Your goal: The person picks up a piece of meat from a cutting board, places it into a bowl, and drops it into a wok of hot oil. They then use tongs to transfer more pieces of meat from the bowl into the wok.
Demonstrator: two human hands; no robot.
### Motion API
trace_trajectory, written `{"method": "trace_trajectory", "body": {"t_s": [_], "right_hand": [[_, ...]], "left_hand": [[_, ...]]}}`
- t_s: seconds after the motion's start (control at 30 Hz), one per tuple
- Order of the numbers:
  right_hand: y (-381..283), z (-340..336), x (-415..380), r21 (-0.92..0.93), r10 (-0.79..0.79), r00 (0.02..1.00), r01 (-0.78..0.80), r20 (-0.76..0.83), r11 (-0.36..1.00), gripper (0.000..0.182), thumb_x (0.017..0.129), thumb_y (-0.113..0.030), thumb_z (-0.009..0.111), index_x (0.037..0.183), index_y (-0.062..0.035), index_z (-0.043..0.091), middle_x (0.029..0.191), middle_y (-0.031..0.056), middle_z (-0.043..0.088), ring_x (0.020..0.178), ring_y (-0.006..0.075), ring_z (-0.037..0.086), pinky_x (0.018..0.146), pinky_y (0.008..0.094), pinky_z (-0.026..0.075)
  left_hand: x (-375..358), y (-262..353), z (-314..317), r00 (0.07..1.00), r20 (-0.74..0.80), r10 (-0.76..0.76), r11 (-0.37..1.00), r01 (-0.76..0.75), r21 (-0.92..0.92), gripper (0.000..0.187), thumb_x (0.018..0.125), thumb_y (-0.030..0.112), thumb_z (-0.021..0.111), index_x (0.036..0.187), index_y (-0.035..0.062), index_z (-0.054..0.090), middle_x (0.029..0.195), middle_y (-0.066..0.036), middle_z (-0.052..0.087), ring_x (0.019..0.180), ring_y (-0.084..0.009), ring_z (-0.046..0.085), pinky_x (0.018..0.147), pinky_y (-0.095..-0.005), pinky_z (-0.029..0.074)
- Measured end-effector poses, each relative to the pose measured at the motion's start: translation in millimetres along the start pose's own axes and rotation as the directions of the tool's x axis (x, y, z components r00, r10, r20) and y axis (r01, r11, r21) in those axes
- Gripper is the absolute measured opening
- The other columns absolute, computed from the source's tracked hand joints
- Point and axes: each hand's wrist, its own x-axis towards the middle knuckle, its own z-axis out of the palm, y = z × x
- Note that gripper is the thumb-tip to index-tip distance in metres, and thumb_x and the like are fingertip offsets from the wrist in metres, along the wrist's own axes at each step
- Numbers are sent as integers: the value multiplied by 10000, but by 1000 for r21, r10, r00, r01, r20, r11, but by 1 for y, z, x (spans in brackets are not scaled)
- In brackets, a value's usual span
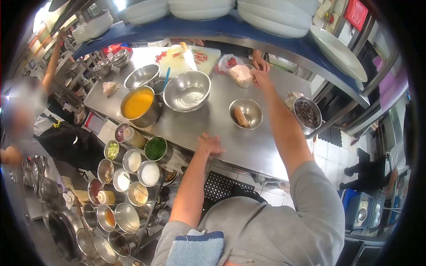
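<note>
My left hand rests at the near edge of the steel table, fingers spread, holding nothing. Across the table, my right hand closes at the right side of a small clear container with pale pink contents; its fingertips are partly hidden. Just behind it is another person's hand. A clear plastic bag with red bits lies left of the container. Between my arms stands a small steel bowl with brown sticks in it. A large steel bowl sits farther left.
A cutting board holds a knife and cut red peppers. A pot of orange liquid stands at left, above many ingredient tins. A bowl of dark pieces sits at right. A shelf with white dishes overhangs. Another person is at left.
</note>
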Motion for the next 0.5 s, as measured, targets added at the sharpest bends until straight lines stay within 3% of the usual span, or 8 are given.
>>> {"method": "trace_trajectory", "body": {"t_s": [0.1, 0.2, 0.3, 0.4, 0.5], "right_hand": [[-6, 28, 6, 104, -45, 997, 52, -68, 993, 329, 702, -357, 621, 621, -40, 583, 571, 29, 525, 457, 120, 467, 414, 280, 344], [-5, 41, 11, 98, -78, 995, 83, -57, 992, 341, 680, -369, 624, 611, -40, 572, 557, 27, 508, 440, 122, 450, 404, 285, 337], [-4, 49, 10, 102, -40, 995, 49, -89, 994, 261, 685, -293, 643, 597, -66, 548, 514, 23, 461, 381, 121, 399, 356, 265, 314], [-8, 56, 9, 171, 55, 996, -41, -76, 984, 268, 692, -303, 647, 599, -71, 551, 515, 15, 458, 381, 120, 397, 358, 262, 312], [-22, 64, 5, 107, 67, 993, -57, -94, 993, 277, 715, -309, 646, 591, -89, 533, 509, 6, 447, 379, 110, 389, 362, 249, 307]], "left_hand": [[-6, -3, -4, 999, 46, 30, 998, -27, -53, 695, 680, 568, 594, 1211, 121, 565, 1350, -257, 454, 1311, -477, 307, 1071, -559, 267], [-12, 2, -5, 1000, -5, -14, 1000, 14, -22, 703, 691, 562, 589, 1242, 127, 560, 1364, -241, 451, 1317, -478, 298, 1088, -565, 236], [-3, -5, 3, 999, -2, 48, 998, -48, -36, 715, 711, 564, 591, 1276, 128, 540, 1378, -224, 446, 1324, -476, 287, 1103, -570, 198], [6, -12, 13, 997, -25, 70, 994, -72, -77, 705, 736, 576, 586, 1277, 126, 536, 1373, -214, 455, 1323, -457, 306, 1102, -583, 179], [16, -23, 11, 987, 76, 140, 975, -124, -184, 781, 760, 576, 581, 1382, 126, 438, 1435, -238, 366, 1377, -498, 142, 1081, -653, 113]]}}
